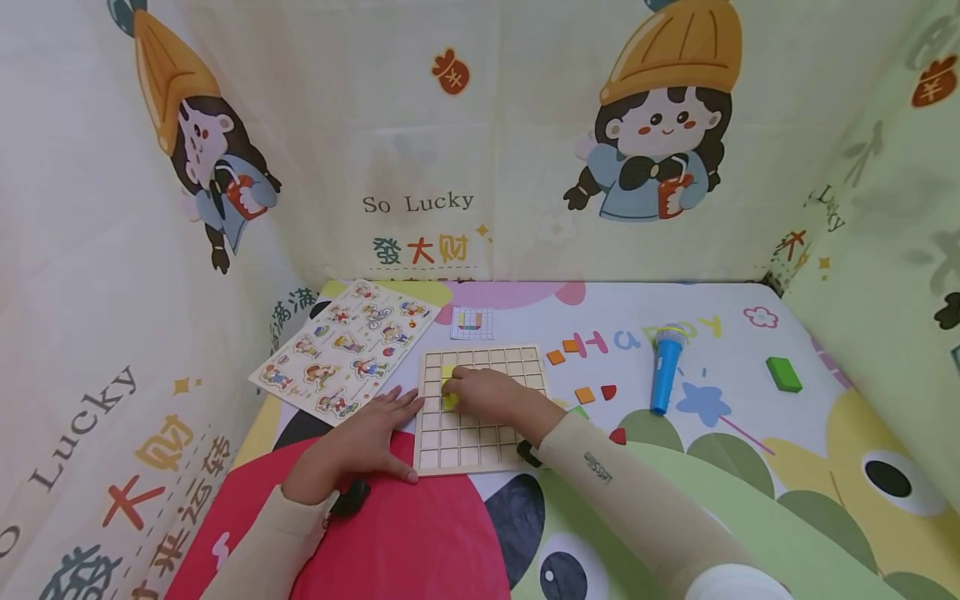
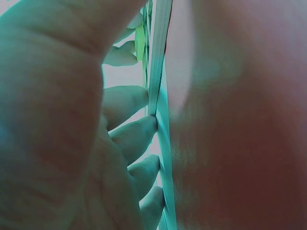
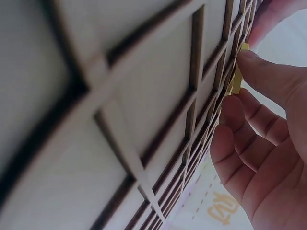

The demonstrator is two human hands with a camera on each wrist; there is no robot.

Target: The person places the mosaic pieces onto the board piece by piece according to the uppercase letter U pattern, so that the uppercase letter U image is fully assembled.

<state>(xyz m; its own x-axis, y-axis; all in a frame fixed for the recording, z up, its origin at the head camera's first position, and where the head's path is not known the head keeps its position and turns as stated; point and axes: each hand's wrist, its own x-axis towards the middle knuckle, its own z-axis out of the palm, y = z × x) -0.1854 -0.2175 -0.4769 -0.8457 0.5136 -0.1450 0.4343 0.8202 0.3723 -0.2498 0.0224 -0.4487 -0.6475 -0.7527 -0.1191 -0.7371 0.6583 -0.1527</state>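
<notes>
Yellow pc [image 1: 450,402] is at the L part of the wooden grid board [image 1: 459,459], pinched btwn thumb & fingers of your R hand [image 1: 487,395]. Your L hand [image 1: 371,437] is spread, touching the board's L edge (sticker sheet [image 1: 311,332] just beyond it); blue mic [image 1: 663,375] off to the R.

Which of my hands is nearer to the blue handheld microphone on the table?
Right. Your right hand is over the square wooden grid board, left of the microphone; your left hand is at the board's left edge, farther off.
</notes>
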